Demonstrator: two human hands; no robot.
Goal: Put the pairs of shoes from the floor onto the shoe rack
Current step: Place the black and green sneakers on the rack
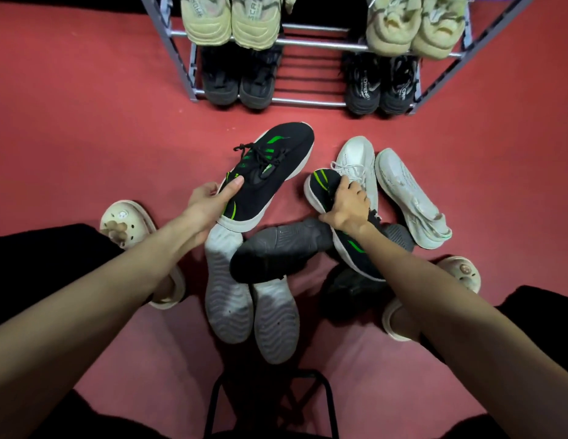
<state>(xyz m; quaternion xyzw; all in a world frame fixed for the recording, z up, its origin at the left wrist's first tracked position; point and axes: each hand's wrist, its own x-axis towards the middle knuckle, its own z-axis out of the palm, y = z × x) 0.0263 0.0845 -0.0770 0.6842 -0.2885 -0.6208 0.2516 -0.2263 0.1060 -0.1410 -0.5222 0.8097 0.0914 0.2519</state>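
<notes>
My left hand [209,201] grips a black sneaker with green stripes [270,166] at its heel, toe pointing toward the shoe rack [311,42]. My right hand [347,205] is closed over the matching black-and-green sneaker [320,185], which lies tilted on the pile. A white pair [403,191] lies to the right on the red floor. Two grey-soled shoes [254,312] lie sole-up near me, with a dark shoe [276,248] across them. On the rack, beige pairs fill the upper shelf and black pairs [238,80] the lower one.
The rack's middle has a gap between the pairs on both shelves. My feet in cream clogs [127,223] sit left and right of the pile. A black stool frame [270,403] is under me. Another dark shoe [349,289] lies under my right arm.
</notes>
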